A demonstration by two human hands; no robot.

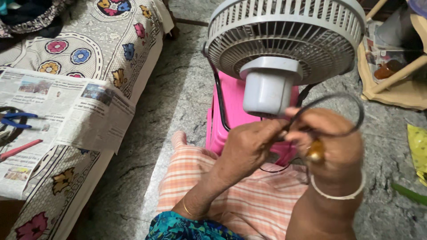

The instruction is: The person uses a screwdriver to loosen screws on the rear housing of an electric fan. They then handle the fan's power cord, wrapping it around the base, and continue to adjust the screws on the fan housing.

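A grey table fan stands on a pink plastic stool, its motor housing facing me. A black power cord curves in a loop from the fan to my hands. My left hand pinches the cord just below the motor housing. My right hand, wearing a ring and a white bangle, grips the same cord, with the loop arching over it. Both hands hover above my lap, covered in orange checked cloth.
A bed with a floral cover lies at the left, with a spread newspaper, blue-handled pliers and a red-handled tool on it. A wooden stand and a yellow packet sit on the stone floor at the right.
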